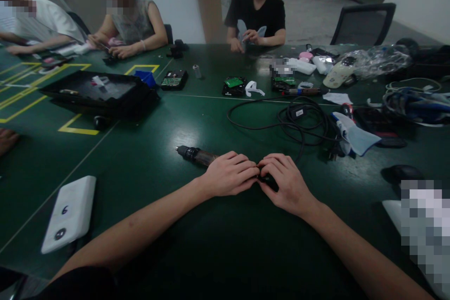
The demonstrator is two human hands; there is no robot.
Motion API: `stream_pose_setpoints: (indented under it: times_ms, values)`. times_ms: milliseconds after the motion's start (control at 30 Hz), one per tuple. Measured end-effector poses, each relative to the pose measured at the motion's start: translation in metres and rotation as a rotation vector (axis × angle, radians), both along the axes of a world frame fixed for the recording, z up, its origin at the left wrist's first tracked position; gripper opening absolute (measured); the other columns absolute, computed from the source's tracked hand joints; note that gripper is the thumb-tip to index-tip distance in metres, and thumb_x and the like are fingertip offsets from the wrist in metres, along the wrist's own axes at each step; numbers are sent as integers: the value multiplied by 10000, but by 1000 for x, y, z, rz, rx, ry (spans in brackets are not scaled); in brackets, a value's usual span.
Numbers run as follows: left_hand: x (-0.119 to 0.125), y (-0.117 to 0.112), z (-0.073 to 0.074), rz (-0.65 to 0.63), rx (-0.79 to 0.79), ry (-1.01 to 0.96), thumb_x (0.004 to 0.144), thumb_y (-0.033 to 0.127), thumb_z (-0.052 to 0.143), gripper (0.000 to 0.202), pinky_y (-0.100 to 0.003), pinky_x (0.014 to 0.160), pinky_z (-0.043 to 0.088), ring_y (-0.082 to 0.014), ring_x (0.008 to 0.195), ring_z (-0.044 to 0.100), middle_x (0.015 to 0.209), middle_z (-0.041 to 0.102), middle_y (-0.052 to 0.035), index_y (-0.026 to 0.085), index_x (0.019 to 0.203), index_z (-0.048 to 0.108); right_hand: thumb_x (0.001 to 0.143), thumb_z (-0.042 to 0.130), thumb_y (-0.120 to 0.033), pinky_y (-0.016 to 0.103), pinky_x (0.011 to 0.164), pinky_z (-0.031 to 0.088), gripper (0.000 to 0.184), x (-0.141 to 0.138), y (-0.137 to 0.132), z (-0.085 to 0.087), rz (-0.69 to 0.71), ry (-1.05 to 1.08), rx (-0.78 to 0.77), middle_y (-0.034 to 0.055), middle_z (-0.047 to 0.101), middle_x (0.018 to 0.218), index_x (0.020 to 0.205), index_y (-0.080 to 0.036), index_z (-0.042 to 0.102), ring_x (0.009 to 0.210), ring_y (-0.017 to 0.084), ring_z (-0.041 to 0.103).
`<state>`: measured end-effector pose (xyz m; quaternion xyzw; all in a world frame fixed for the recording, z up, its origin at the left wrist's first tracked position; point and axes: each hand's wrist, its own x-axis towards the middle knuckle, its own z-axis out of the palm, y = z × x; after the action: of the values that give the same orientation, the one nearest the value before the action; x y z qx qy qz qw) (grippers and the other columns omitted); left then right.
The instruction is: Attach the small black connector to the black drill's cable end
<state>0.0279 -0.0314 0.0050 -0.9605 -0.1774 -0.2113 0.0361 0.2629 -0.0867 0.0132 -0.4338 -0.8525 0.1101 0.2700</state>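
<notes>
An electric screwdriver (201, 155) lies near the middle of the green table, its bit end pointing left. My left hand (232, 173) is wrapped over the body of the tool toward its rear. Fingertips of my right hand (285, 182) are closed at the screwdriver's tail end, touching or nearly touching those of the left. A small dark piece shows between the right thumb and fingers, probably the cable's connector, mostly hidden. Behind the right hand a black cable (301, 143) runs back to a loose coil on the table.
A white power bank (70, 211) lies at left. Beyond stand a black tray (101, 89), a blue bin (145, 77) and several hard drives (174, 78). A glove (355, 133), a second screwdriver (304, 91) and plastic bags (376, 61) are at right. Several people sit across the table.
</notes>
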Motion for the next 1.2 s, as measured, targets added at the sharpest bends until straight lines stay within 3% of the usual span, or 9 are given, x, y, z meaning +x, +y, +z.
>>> stream_pose_setpoints:
  times_ms: [1200]
  values:
    - [0,0,1,-17,20,11,1054,385,505,282,-352,866,459,-204,1085,637,1240,709,-42,219,1235,644,904,657,-171,520,969,446,140,-1,0,-2,-1,1,-1,86,701,1165,978,-244,564,1212,328,564]
